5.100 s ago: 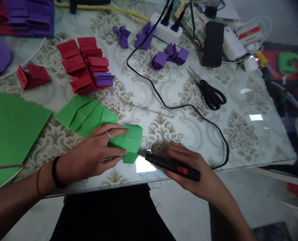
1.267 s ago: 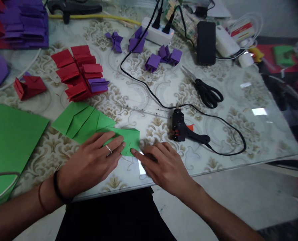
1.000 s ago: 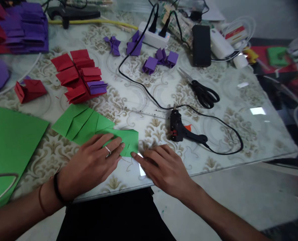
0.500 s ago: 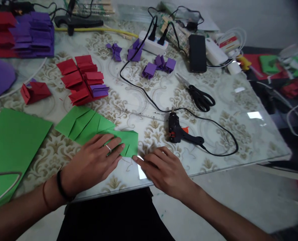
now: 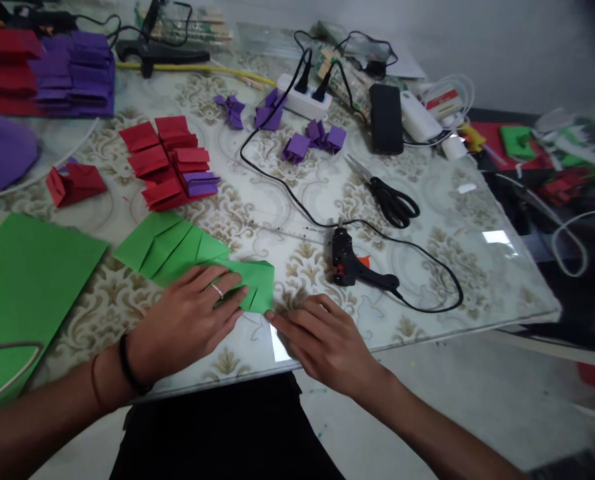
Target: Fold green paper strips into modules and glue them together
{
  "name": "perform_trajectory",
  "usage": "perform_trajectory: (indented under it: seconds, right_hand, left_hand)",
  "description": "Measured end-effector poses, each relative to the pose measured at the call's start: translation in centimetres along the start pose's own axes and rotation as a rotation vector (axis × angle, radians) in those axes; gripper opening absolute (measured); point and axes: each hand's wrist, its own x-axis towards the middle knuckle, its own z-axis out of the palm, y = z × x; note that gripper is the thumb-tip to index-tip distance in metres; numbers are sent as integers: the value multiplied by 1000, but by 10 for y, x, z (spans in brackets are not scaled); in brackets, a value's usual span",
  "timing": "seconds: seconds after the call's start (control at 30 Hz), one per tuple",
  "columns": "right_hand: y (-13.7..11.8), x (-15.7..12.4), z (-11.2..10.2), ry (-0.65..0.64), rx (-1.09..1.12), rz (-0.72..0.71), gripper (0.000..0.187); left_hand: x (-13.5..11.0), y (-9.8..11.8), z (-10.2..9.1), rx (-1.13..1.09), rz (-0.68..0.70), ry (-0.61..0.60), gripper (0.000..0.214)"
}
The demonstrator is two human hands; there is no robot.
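Observation:
My left hand lies with its fingers stretched over a folded sheet of green paper, pressing it against the table. At the paper's lower right corner is the index fingertip of my right hand. The other fingers of that hand are curled in, closed, and its thumb is mostly hidden. Another folded green paper piece with slanting creases lies just beyond my left hand, partly under the first. A large flat green sheet rests to the left.
A black glue gun with its cord and black-handled scissors lie on the right. Red folded paper pieces and small purple ones sit farther back. Behind them are a white power strip and a black phone-like slab.
The view has shifted slightly. Both hands stay almost in place on the green paper, and nothing has visibly been picked up or let go.

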Motion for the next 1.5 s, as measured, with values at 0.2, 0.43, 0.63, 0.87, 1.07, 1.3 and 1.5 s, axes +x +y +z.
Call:
perform_trajectory:
  seconds: [0.2,0.43,0.63,0.87,1.07,1.3,1.5]
  right_hand:
    - [2,8,1,27,38,9,29]
    - [6,18,8,2,73,41,28]
    - [5,21,8,-1,109,63,28]
    - [4,28,12,39,109,74,23]
    - [1,38,14,86,174,175,23]
    - [-3,42,13,42,219,275,24]
    - [-5,38,16,45,190,264,27]
  left_hand:
    - [1,-2,1,-16,-7,11,24]
    - [2,-1,2,-23,-5,31,22]
    - [-1,-5,3,-84,-69,85,35]
    - [0,-8,-1,-158,-159,107,28]
    - [2,-8,-3,-206,-173,112,17]
    - [1,-8,-6,-276,-175,115,18]
    - [-2,-11,1,-302,-158,47,50]
